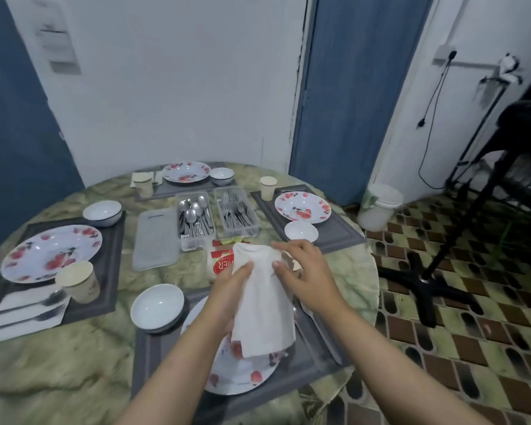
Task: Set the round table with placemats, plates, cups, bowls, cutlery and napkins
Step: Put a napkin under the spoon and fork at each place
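Note:
A white paper napkin hangs above the near floral plate, which lies on a grey placemat. My left hand grips the napkin along its left edge. My right hand pinches its top right corner. Behind the hands lies the red and white napkin packet. A white bowl stands at the near setting's far left. Cutlery lies at the plate's right, partly hidden by my right arm.
Three other settings with floral plates, bowls and paper cups ring the green marbled table. Two clear trays of spoons and forks and a lid sit mid-table. A black stand stands at the right.

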